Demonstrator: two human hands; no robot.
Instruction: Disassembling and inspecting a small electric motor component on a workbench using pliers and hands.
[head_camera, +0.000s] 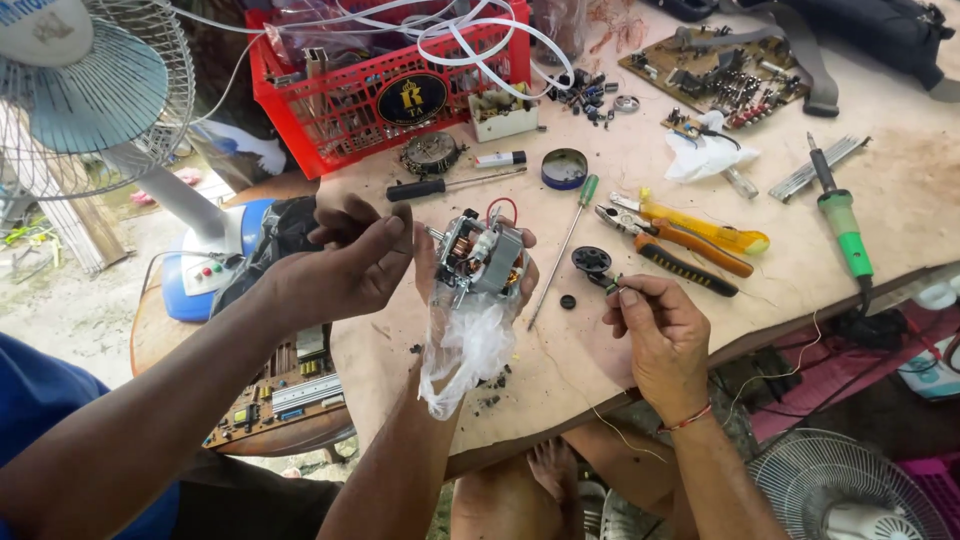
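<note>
A small electric motor (482, 252) with copper windings, a metal core and a red wire rests in my right hand (520, 268), which cups it from below through a clear plastic bag (465, 350). My left hand (345, 265) hovers just left of the motor shaft, fingers loosely curled and thumb up, with nothing seen in it. Another person's hand (660, 335), wearing a red thread bracelet, pinches a thin tool next to a black round part (592, 262) on the table.
The worn table (900, 190) carries a green-handled screwdriver (565, 240), yellow and orange pliers (690, 238), a soldering iron (842, 220), circuit boards (715, 70), a round tin (564, 168) and a red crate (390, 90). A fan (90, 90) stands at left, another (850, 490) below right.
</note>
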